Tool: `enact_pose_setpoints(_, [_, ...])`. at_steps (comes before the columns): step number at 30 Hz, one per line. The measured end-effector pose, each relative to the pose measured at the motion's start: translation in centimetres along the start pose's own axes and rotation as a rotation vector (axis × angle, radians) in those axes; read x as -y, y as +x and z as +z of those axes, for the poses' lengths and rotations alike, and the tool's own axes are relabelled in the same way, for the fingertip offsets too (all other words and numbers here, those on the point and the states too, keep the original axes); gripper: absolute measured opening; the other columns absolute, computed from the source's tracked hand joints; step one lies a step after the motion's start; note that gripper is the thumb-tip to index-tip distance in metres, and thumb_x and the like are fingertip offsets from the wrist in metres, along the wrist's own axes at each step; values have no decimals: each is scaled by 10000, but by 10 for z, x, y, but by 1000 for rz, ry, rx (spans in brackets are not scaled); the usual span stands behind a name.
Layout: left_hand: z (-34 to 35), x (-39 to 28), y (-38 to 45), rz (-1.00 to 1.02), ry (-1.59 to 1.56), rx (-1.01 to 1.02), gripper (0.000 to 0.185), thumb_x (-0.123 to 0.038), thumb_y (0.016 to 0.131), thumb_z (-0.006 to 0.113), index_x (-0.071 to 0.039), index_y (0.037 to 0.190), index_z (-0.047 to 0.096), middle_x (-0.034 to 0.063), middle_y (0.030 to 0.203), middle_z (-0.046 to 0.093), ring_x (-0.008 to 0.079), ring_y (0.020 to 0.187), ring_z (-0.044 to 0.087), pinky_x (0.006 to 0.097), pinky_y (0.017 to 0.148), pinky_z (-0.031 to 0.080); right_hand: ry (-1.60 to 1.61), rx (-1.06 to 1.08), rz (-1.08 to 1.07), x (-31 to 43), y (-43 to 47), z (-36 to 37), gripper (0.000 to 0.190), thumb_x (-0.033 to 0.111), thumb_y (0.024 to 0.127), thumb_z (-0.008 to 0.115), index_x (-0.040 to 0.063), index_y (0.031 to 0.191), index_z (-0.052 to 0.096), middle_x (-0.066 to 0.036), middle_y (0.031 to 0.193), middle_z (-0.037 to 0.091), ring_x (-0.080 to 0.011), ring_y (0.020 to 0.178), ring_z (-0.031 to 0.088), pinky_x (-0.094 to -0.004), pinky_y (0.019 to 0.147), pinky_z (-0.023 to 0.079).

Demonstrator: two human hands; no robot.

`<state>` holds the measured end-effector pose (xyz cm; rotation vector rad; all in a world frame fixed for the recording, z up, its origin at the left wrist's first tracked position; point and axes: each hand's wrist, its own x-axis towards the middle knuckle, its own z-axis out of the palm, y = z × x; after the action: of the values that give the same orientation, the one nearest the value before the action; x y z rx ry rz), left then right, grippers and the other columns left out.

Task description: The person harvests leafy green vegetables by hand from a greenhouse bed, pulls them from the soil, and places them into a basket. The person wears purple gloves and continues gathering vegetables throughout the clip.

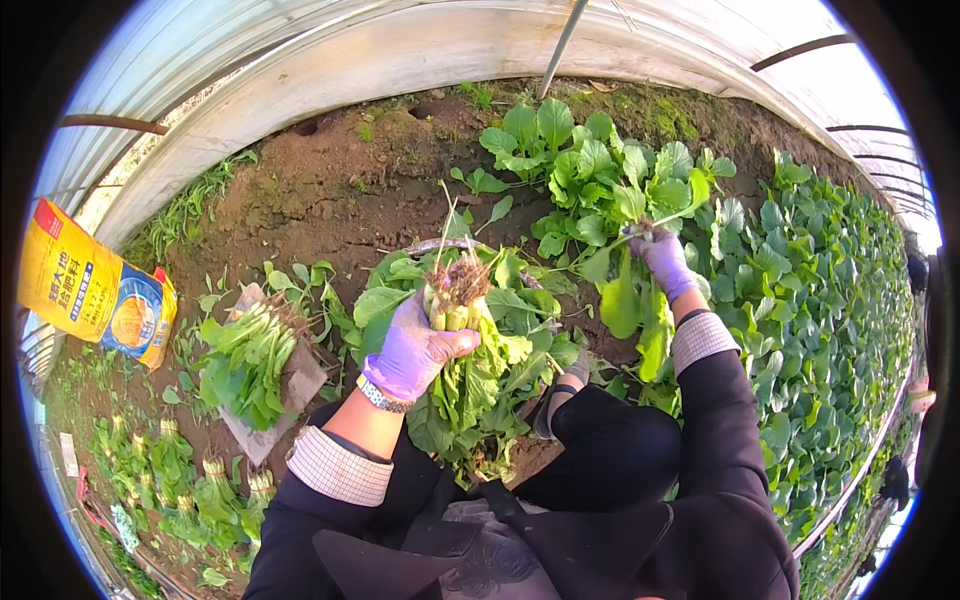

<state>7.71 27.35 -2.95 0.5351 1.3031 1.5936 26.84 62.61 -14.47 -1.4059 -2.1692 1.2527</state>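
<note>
My left hand, in a purple glove, grips a bunch of leafy greens by the pale stems. Its tangled brown roots point up and away from me, and the leaves hang toward my lap. Farther right, my gloved right hand holds an uprooted leafy green plant near its root end; its leaves droop below the hand. Beneath the bunch lies a heap of loose green leaves, partly hidden by my left hand. Standing greens grow just beyond my right hand.
Left of me, a pile of greens rests on a flat board. Several tied bunches lie on the soil at lower left. A yellow fertilizer bag stands at far left. Dense crop rows fill the right. Plastic sheeting and a metal pole stand ahead.
</note>
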Motion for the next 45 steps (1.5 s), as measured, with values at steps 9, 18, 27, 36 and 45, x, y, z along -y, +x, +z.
enact_pose_setpoints(9, [1,16,-18,-23,-162,108,669,-14,627,717,-24,1253,482,31,1079,586,141,952,575,275,836,478,785,-81,-252,160,-83,57,355,209,746,777,31,1015,630,-33,872,655,-110,751,586,-244,724,459])
enact_pose_setpoints(18, [-11,31,-5,191,-126,-69,946,103,576,735,-97,1403,320,37,1163,569,148,993,560,291,864,466,1360,530,-98,232,-155,127,700,630,814,549,-25,1061,557,-179,967,628,-295,902,609,-414,838,489])
enact_pose_setpoints(27, [-42,34,-4,320,172,-139,664,26,624,723,-4,1230,454,59,1079,610,152,974,587,276,872,457,1806,986,-175,214,-95,76,422,237,947,460,-6,1292,443,53,538,297,-116,483,323,-317,688,422])
enact_pose_setpoints(36, [-62,-9,-15,287,642,-593,624,-77,609,770,-41,1163,483,158,952,655,282,883,647,350,809,499,374,159,-193,196,-82,59,568,278,769,746,79,1252,523,-13,670,585,-81,520,483,-220,522,415])
enact_pose_setpoints(45, [-54,-1,-16,237,842,-598,648,-107,633,738,-64,1209,442,164,990,654,328,930,637,383,808,501,752,351,-529,230,-134,105,625,-13,724,666,29,1310,456,-54,967,613,-116,878,570,-227,755,469])
